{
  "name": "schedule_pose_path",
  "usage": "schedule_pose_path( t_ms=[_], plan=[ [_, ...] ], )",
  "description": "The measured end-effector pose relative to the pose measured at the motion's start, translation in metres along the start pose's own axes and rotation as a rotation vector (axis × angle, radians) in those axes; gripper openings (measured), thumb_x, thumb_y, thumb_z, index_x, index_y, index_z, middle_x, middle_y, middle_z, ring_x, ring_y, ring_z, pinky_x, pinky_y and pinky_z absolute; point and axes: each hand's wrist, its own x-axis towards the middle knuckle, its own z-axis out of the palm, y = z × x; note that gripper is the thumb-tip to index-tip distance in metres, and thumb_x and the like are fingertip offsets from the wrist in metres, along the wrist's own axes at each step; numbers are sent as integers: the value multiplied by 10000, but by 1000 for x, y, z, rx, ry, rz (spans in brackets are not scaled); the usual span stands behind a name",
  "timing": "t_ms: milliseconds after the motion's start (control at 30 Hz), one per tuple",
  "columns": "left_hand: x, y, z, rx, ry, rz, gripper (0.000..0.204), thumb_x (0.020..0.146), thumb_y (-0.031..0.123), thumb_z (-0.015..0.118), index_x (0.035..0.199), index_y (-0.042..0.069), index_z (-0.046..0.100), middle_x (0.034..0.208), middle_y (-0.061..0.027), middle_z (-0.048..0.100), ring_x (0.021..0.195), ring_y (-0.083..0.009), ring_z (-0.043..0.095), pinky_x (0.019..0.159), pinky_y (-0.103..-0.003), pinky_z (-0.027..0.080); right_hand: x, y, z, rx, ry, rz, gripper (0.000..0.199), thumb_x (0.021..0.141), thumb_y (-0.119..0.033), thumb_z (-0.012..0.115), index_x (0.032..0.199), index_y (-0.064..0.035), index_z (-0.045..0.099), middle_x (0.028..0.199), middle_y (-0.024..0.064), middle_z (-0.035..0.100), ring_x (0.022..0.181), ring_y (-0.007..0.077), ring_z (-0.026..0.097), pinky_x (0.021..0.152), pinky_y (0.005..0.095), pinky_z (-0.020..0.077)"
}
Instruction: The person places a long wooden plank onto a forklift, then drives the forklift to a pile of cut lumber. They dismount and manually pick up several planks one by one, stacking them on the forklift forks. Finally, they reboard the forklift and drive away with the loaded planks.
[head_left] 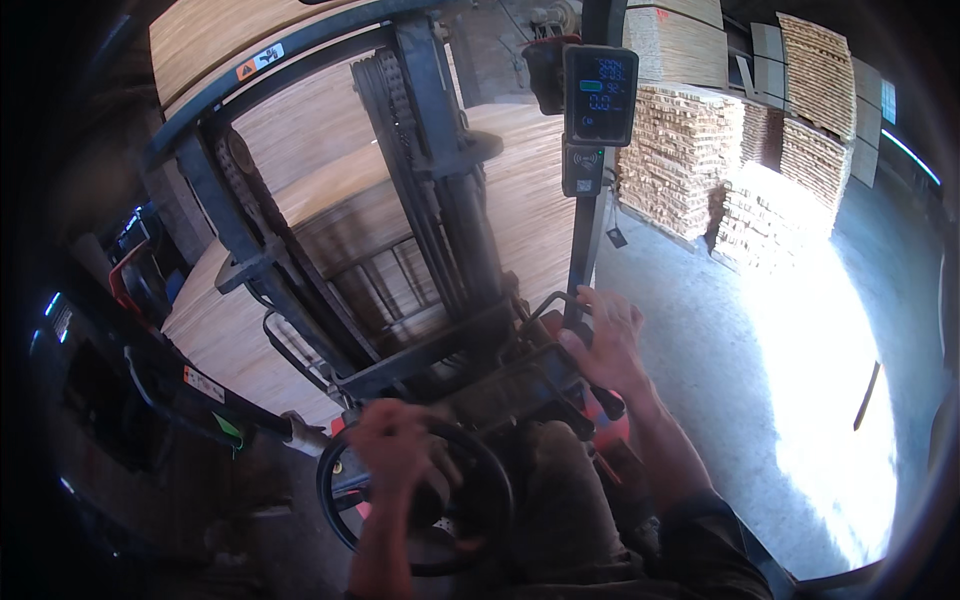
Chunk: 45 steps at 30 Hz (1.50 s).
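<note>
My left hand (388,440), smeared by motion, is closed at the upper left of a black steering wheel (508,480); whether it grips the rim or a knob there is hidden. Out to the right, my right hand (612,345) curls over a dark control lever (578,318) beside the front post, with the thumb toward the console. A second dark lever knob (608,402) sits just below that palm. Between the hands lies the dark console (510,390) of a forklift.
Ahead rises the forklift mast (425,150) with chains and hoses, and large stacks of wooden boards (530,190) stand beyond it. A display (600,95) hangs on the right post. More stacked lumber (675,155) stands at the far right, beside sunlit concrete floor (690,330).
</note>
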Motion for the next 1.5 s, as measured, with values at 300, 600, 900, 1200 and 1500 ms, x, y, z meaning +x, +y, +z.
schedule_pose_path(
  t_ms=[300, 600, 900, 1200, 1500],
  plan=[
    [-150, -22, -164, 32, 159, -159, 355, 1051, 275, 741, 808, 59, 598, 696, -71, 685, 661, -138, 673, 563, -318, 475, 1, 7, 1, 50, 58, -51, 728, 977, -502, 808, 1552, -145, 539, 1254, 84, 730, 1370, 354, 557, 1188, 598, 305],
    [-125, 20, 45, 301, -413, 509, 463, 772, 438, 1017, 730, 161, 648, 664, -6, 606, 574, -257, 561, 595, -386, 418, 0, 10, -5, 61, 10, -51, 745, 965, -515, 815, 1556, -147, 548, 1235, 69, 738, 1339, 334, 585, 1188, 588, 300],
    [-27, 18, 56, 135, -196, 244, 157, 920, 60, 837, 830, 38, 709, 683, -35, 706, 638, -113, 687, 630, -284, 513, -26, 20, -17, 5, -88, -5, 773, 911, -383, 861, 1566, -103, 560, 1340, 73, 713, 1386, 348, 567, 1211, 557, 324],
    [-20, 10, 68, 166, -133, 155, 324, 873, 271, 952, 751, 109, 699, 712, -36, 684, 666, -254, 628, 652, -401, 477, -95, 37, -20, -133, -77, 41, 353, 846, -337, 902, 1108, -116, 821, 1187, 78, 782, 1295, 353, 599, 1110, 540, 427],
    [-26, 26, 110, 286, -303, 267, 335, 828, 286, 966, 735, 114, 695, 693, -33, 693, 645, -234, 635, 654, -391, 476, -71, 78, -11, -136, -76, -54, 402, 805, -334, 920, 1135, -126, 820, 1185, 92, 785, 1288, 386, 610, 1063, 564, 475]
  ],
)
